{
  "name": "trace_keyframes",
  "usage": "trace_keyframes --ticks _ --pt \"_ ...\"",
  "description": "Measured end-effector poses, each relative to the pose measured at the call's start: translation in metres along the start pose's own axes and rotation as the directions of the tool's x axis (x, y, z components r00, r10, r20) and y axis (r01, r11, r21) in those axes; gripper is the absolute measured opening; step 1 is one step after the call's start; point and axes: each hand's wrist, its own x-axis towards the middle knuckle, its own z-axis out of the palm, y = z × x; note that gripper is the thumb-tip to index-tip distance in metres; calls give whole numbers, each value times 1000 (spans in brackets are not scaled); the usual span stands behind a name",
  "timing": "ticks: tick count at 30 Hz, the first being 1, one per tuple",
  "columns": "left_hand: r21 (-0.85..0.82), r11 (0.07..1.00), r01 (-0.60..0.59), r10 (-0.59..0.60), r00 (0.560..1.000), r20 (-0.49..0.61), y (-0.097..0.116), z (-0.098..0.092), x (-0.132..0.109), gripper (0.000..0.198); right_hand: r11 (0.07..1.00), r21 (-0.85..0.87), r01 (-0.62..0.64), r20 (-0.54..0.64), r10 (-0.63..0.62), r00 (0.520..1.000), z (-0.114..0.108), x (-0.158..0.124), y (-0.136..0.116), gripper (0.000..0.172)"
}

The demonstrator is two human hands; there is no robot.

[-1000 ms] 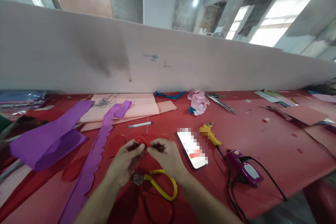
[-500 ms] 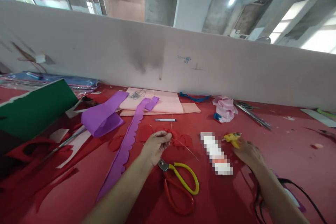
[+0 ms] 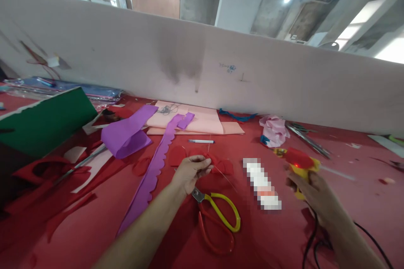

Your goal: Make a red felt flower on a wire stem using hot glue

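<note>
My left hand [image 3: 191, 172] is closed in a pinch on a small red flower-like piece [image 3: 212, 158], from which thin wires stick out. My fingers hide part of it, and flat red petal-shaped pieces [image 3: 178, 156] lie around it. On the right, my right hand [image 3: 314, 191] grips a yellow and red hot glue gun [image 3: 299, 159]. A red light glows on its body, its nozzle points left, and a pale glue stick [image 3: 337, 172] sticks out of its back. Scissors with one yellow and one red handle [image 3: 217, 220] lie just below my left hand.
A scalloped purple strip [image 3: 151, 174] and a curled purple strip [image 3: 126, 134] lie left. Behind are pink sheets [image 3: 202, 119], a pen [image 3: 201, 141] and crumpled pink cloth [image 3: 274, 130]. Black cord [image 3: 311, 235] trails under my right arm. A pale partition [image 3: 142, 59] borders the red table.
My right hand has lifted the glue gun and turned it so its body and light show. My left hand keeps its pinch on the red piece. The view has shifted slightly.
</note>
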Motion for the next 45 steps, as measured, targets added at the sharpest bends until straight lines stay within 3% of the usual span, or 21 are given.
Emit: trace_keyframes --ticks 2,4,7,11,15,24,37,45 --pt "2 1000 1 -1 1000 13 -1 1 -1 21 935 346 -76 247 -13 969 -5 -31 -28 31" --pt "2 1000 -1 1 1000 24 -2 1 -1 22 903 413 -119 330 -27 943 -5 -58 -52 36" --pt "46 998 -48 47 999 21 -4 2 -2 23 859 495 -133 344 -52 938 5 -85 -74 39" --pt "92 988 -123 121 992 18 -8 2 -2 25 778 601 -184 353 -51 934 24 -101 -82 39" --pt "107 989 -101 99 995 17 -10 2 -3 26 746 637 -195 341 -46 939 37 -106 -87 37" --pt "134 986 -99 98 995 15 -10 4 -6 22 746 654 -127 388 -186 903 48 -100 -84 34" --pt "111 982 -151 143 987 77 -12 4 -6 17 734 662 -153 403 -176 898 52 -99 -86 33" --pt "112 983 -145 141 989 43 -10 6 -6 18 771 618 -153 418 -157 895 47 -99 -83 40"
